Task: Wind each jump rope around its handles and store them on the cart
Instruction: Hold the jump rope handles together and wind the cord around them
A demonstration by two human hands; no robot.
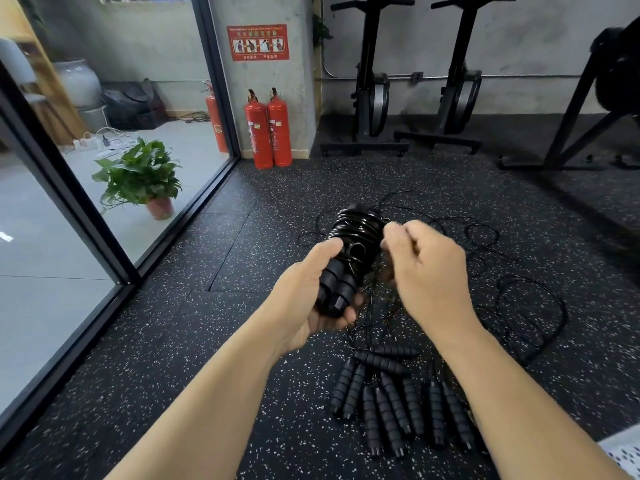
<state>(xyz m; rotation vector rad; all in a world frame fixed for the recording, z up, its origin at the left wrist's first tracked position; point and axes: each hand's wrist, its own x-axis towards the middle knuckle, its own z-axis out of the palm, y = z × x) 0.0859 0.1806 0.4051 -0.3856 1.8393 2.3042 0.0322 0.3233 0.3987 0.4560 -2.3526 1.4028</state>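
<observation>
Over speckled gym flooring [242, 244], the left hand [301, 310] grips paired handles [337, 289] as a spool while the right hand [429, 268] pinches rope [358, 226] to wrap them.

Print on the red wall sign [258, 42] and fire extinguisher labels [256, 127] is too small to read.

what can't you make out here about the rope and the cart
Head view:
Rope end at the right hand: hidden behind its curled fingers, motion-blurred.
Cart: only a white perforated corner, cut by the bottom-right edge.
Loose ropes: thin, black on dark floor; count unclear.
</observation>
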